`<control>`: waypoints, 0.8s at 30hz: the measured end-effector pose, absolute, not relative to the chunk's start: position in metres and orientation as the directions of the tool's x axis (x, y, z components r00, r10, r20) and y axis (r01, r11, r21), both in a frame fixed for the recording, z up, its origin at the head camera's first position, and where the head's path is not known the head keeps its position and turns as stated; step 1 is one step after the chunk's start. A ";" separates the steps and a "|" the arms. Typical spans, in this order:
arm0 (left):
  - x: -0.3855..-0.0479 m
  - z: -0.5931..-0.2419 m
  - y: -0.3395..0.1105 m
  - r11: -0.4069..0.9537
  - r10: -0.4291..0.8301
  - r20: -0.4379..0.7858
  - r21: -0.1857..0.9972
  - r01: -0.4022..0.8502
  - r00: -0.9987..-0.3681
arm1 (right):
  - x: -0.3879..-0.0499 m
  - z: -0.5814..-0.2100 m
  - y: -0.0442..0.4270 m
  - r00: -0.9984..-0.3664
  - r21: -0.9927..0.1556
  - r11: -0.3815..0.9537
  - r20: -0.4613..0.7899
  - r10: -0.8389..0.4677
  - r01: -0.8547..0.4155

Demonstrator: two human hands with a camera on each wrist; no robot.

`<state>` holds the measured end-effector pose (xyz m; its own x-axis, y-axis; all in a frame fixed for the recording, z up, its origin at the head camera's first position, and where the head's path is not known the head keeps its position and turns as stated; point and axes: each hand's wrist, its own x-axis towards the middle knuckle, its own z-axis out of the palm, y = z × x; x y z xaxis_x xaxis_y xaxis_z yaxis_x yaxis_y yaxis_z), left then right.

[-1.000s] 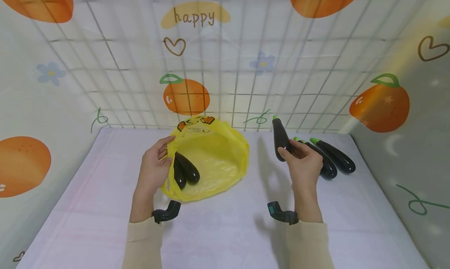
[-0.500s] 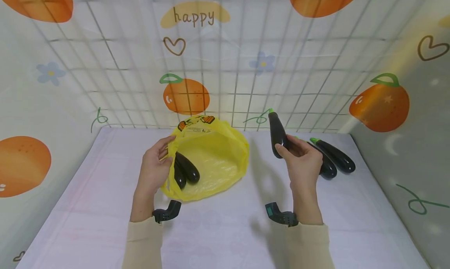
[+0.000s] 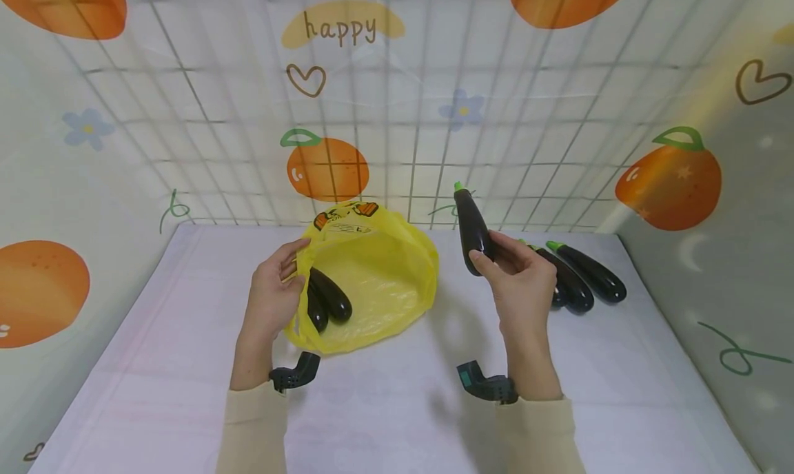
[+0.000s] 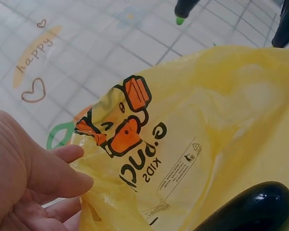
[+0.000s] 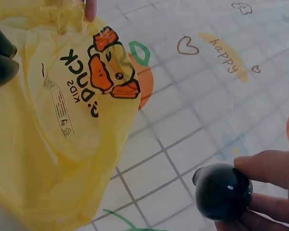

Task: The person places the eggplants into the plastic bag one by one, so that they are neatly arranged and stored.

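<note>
A yellow plastic bag [image 3: 391, 281] lies with its mouth spread open. My left hand [image 3: 273, 288] pinches the bag's left rim between thumb and fingers; in the left wrist view, the thumb [image 4: 62, 178] presses on the yellow film. Two dark eggplants [image 3: 331, 295] lie inside the bag by its left side. To the right of the bag, my right hand [image 3: 521, 281] holds another eggplant [image 3: 473, 229] above the table, its green stem end pointing up and away. The right wrist view shows that eggplant's rounded end [image 5: 224, 192] between thumb and fingers, apart from the bag.
More eggplants [image 3: 592, 274] lie together at the right of the table, partly behind my right hand. The white table [image 3: 384, 419] ends at a back wall of wire grid [image 3: 428, 136] covered by a printed sheet. Another printed sheet [image 3: 713, 274] rises on the right.
My right hand has moved left toward the bag and slightly up, carrying its eggplant away from those on the table. The left hand and the bag have stayed in place.
</note>
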<state>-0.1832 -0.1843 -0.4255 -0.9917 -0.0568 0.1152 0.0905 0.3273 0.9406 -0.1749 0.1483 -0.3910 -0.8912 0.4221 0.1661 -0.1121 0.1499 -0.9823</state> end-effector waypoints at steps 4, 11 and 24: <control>-0.183 -0.426 -0.185 0.325 -0.058 0.110 0.942 0.085 -0.992 | -0.172 -0.388 0.141 -0.902 -0.978 0.153 0.191 0.388 -0.141; -0.183 -0.425 -0.185 0.331 -0.066 0.101 0.941 0.074 -0.993 | -0.167 -0.386 0.128 -0.911 -0.964 0.165 0.251 0.328 -0.207; -0.184 -0.426 -0.186 0.323 -0.065 0.101 0.943 0.075 -0.993 | -0.163 -0.389 0.101 -0.933 -0.942 0.222 0.296 0.206 -0.250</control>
<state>-0.1837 -0.1856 -0.4256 -0.9928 -0.0650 0.1007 0.0746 0.3234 0.9433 -0.1626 0.1014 -0.3892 -0.9328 0.2060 0.2958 -0.2498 0.2222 -0.9425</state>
